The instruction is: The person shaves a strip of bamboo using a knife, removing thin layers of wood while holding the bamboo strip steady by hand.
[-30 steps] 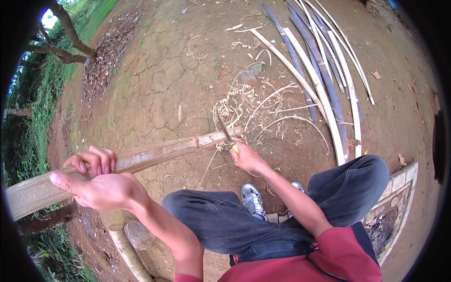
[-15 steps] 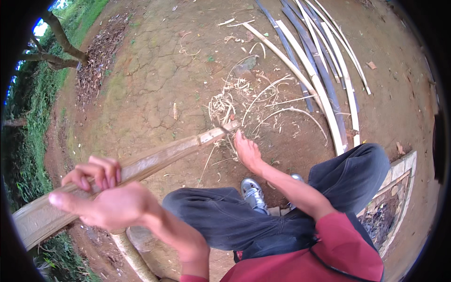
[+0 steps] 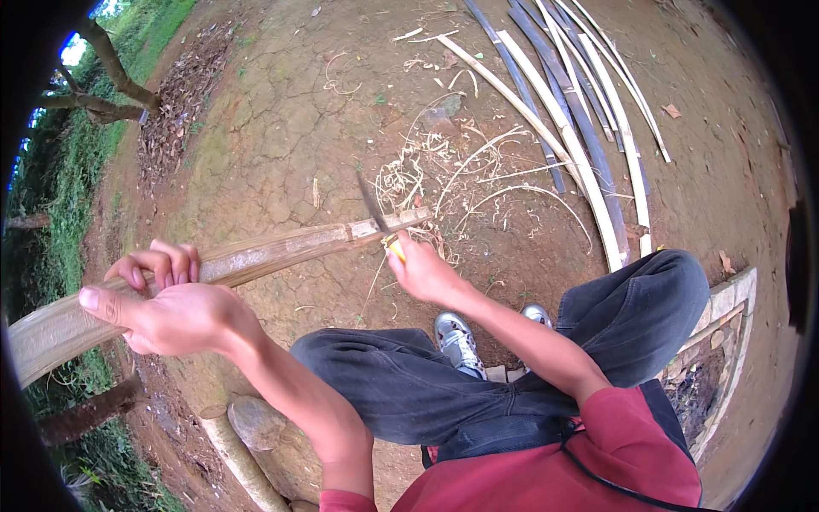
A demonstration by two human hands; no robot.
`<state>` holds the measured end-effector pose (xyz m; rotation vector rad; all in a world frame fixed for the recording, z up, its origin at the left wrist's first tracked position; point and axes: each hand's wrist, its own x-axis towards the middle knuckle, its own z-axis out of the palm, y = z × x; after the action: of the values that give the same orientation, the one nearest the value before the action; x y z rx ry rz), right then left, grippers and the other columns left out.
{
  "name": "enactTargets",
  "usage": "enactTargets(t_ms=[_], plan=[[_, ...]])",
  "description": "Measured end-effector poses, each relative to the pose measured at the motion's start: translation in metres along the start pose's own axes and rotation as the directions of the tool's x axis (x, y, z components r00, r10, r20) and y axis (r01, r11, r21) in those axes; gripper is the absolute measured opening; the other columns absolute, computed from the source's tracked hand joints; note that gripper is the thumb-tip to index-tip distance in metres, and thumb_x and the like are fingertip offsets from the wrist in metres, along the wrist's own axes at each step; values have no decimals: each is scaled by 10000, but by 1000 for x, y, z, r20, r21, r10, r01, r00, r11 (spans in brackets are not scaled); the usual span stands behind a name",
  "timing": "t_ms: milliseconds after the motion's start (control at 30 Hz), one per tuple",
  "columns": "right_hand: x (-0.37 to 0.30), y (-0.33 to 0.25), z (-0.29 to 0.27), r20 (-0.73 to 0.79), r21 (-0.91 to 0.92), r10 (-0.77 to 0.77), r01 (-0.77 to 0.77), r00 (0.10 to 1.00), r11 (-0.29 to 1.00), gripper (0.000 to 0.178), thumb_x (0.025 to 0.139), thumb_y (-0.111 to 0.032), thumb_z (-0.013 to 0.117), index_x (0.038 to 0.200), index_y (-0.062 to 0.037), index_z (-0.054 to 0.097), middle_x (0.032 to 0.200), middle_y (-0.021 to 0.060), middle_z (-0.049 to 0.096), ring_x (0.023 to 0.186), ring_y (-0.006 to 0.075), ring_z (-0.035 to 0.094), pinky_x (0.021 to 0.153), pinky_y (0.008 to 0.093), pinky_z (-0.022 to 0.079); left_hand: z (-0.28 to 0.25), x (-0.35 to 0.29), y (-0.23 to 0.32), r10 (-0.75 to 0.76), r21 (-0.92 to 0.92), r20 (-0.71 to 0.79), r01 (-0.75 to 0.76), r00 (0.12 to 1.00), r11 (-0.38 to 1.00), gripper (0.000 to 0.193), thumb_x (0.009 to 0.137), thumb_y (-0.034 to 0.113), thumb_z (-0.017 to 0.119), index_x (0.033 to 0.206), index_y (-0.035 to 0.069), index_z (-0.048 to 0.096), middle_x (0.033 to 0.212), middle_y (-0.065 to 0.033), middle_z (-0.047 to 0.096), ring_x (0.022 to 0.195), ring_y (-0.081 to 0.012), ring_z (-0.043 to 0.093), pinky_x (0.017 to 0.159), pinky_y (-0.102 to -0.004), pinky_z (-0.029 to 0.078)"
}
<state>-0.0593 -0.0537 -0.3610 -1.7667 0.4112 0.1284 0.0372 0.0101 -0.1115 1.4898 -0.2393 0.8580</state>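
Observation:
My left hand (image 3: 183,314) is wrapped round a long split bamboo piece (image 3: 277,253), its thumb lying along the near side. The bamboo runs from the left edge to the middle of the view, and a node shows near its far end. My right hand (image 3: 426,271) is closed on the yellow handle of a knife (image 3: 374,205). The knife's dark blade points up and away across the bamboo near that far end. Whether its edge touches the wood, I cannot tell. Pale curled shavings (image 3: 401,181) lie on the ground just beyond the tip.
Long dark and pale bamboo strips (image 3: 567,136) lie in a bundle at the far right. A pale log (image 3: 243,461) and a stone (image 3: 256,422) are at the lower left. Beside my right knee is a brick-edged bed (image 3: 725,316). A tree trunk (image 3: 111,68) stands at the far left.
My right hand has moved left and nearer to me, with the knife now farther back from the bamboo's tip. The bamboo's far end has tilted slightly upward in view; my left hand keeps its hold.

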Motion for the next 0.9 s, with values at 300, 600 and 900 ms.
enactTargets(t_ms=[300,600,900], plan=[[38,118,19,-230,-553,73,-192,970,810,198,950,-107,378,1093,11,445,740,232,650,712,409,658,636,475,545,0,-10,9,45,-65,27,-43,999,997,514,984,500,369,664,99,335,510,21,253,406,-81,216,357,-244,136],[31,60,-12,354,20,330,-360,875,933,255,970,-201,406,1052,34,465,720,141,602,596,225,638,488,375,526,-19,16,-15,-21,-94,-33,18,999,995,509,980,481,403,670,83,328,505,10,239,415,-84,219,385,-252,136],[-8,-21,7,-92,-257,-254,223,963,940,269,973,-191,343,1073,53,397,535,204,541,481,363,567,464,455,465,-20,12,-13,-28,-63,-6,28,1000,998,467,997,438,354,699,81,313,513,-5,232,443,-111,217,433,-266,154]])
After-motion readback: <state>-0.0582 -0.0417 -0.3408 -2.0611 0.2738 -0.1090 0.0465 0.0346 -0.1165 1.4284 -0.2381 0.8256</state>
